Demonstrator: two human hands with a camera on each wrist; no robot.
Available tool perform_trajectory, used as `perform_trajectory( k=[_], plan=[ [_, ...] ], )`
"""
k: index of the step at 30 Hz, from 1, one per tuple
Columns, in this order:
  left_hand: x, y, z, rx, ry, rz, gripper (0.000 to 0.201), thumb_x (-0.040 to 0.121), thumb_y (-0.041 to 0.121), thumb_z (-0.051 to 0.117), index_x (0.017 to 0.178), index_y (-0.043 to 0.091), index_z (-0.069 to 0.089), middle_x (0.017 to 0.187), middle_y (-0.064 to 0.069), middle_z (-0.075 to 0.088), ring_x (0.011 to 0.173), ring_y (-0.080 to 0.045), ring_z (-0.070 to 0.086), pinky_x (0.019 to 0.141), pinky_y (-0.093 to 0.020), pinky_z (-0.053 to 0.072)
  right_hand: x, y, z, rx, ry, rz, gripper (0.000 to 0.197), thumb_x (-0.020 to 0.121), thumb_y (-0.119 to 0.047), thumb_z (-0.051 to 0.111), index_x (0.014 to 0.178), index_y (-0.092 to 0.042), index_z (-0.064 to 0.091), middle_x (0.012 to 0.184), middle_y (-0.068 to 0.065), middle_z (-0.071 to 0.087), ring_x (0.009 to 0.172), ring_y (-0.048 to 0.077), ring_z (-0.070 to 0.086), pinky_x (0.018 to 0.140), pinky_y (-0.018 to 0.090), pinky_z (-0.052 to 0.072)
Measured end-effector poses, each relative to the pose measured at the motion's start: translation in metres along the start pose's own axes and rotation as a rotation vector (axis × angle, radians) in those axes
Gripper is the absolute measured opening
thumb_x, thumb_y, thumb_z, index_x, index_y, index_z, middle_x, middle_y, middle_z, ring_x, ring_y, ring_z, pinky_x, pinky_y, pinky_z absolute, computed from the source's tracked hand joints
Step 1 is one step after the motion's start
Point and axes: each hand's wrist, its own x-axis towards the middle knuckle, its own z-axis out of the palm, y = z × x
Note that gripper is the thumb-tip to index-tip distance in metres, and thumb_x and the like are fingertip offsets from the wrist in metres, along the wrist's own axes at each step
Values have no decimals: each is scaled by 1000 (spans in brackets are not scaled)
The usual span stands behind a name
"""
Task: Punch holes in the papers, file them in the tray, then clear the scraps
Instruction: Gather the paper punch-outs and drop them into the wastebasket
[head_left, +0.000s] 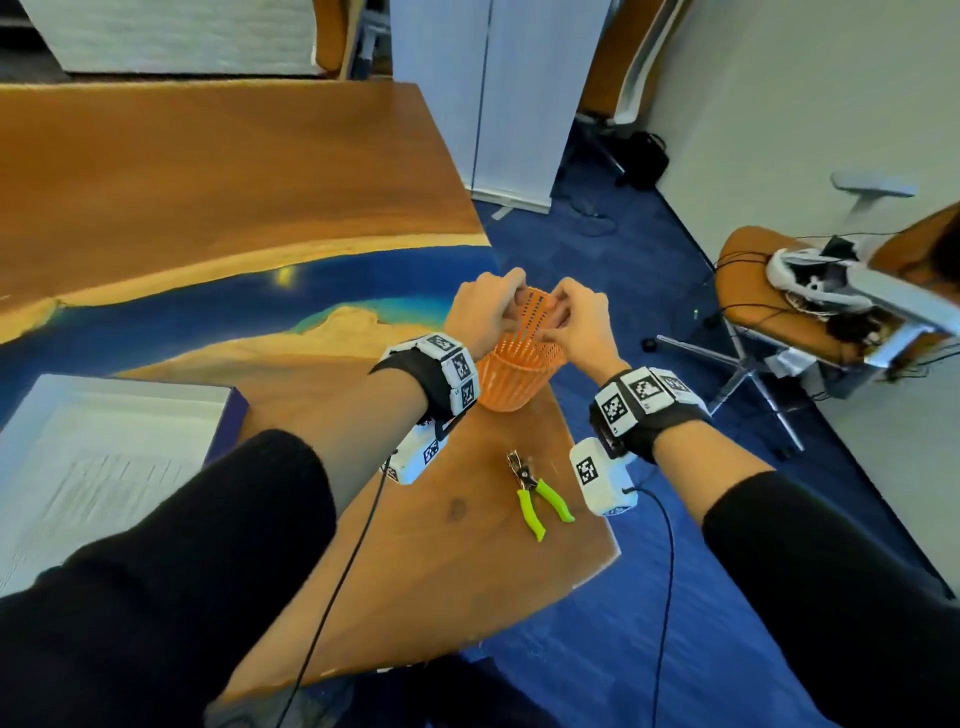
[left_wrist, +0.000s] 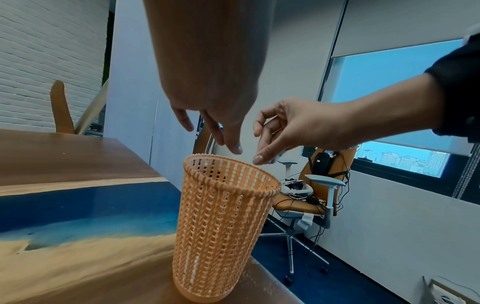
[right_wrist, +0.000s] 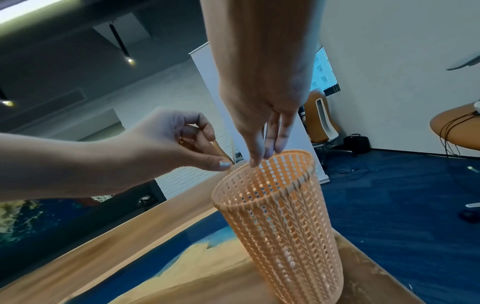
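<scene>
An orange mesh basket (head_left: 514, 379) stands upright near the table's right corner. Both hands hover just above its rim, close together. My left hand (head_left: 483, 312) points its fingers (left_wrist: 228, 131) down over the near rim, loosely bent, and I see nothing between them. My right hand (head_left: 576, 322) hangs over the opposite side with its fingers (right_wrist: 270, 142) straight down. Pale bits show through the basket's (right_wrist: 288, 257) lower mesh. A green-handled hole punch (head_left: 537, 499) lies on the table, nearer me than the basket. Printed papers (head_left: 104, 467) lie in the tray (head_left: 228, 421) at the left.
The wood and blue resin table (head_left: 441, 561) narrows to a corner on the right, with its edge just past the basket. An office chair (head_left: 769, 291) piled with cables and a headset stands on the blue carpet to the right. Cables trail from both wrist cameras.
</scene>
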Motion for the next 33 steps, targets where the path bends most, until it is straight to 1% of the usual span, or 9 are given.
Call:
perform_trajectory(
  k=[4,8,10,15,20,22,25,28,33],
  plan=[
    [-2,-5,6,15,6,-3,20,78,7,68,91,11,53,79,-1,70,79,-22,65,76,-38,46,1,5,3,3,-14,0,30,65,6,76,78,-9,53,58,3,60,71,25,62,72,42,52],
    [-6,-7,6,75,25,31,5,92,15,54,97,13,56,88,-2,70,87,-25,62,81,-39,40,4,2,4,20,-19,-2,9,80,8,60,82,-1,60,74,20,66,72,27,64,73,42,55],
    [-11,-9,4,135,59,30,18,99,25,41,102,14,55,90,-3,69,88,-24,61,81,-40,39,6,-5,8,41,15,-25,10,87,1,54,83,-1,62,75,18,65,71,25,62,71,42,54],
    [-50,-44,5,148,157,-39,14,96,26,46,104,18,54,101,3,61,96,-20,55,79,-36,37,5,-44,32,93,23,-183,13,87,-13,61,78,-4,61,70,3,61,65,12,54,62,22,43],
    [-124,-106,0,255,45,-238,23,94,27,51,114,15,53,119,-1,54,104,-23,56,81,-33,37,4,-83,100,64,-189,-353,2,82,-4,63,80,-3,64,78,9,63,72,13,51,64,19,38],
    [-155,-127,-7,269,-2,-326,28,94,24,52,119,13,52,124,-4,51,110,-25,52,84,-35,37,-2,-94,127,31,-290,-388,5,84,-2,61,82,-2,66,83,12,65,77,18,55,71,27,43],
    [-196,-153,-19,275,-28,-481,32,92,21,56,122,11,51,125,-7,50,114,-27,51,86,-37,40,-10,-104,169,-58,-434,-399,10,86,-2,58,86,0,67,91,15,66,86,26,58,77,36,44],
    [-227,-173,-22,241,-14,-609,34,88,18,62,120,8,53,124,-9,50,112,-29,51,84,-41,44,-18,-114,205,-113,-549,-382,14,88,-3,56,92,2,68,97,18,65,92,31,58,79,33,42],
    [-247,-191,-10,184,-57,-695,38,87,19,62,121,3,51,128,-12,47,113,-30,50,91,-42,44,-30,-121,254,-164,-695,-367,17,89,-5,56,101,1,67,104,19,64,96,32,60,82,38,45]
  ],
)
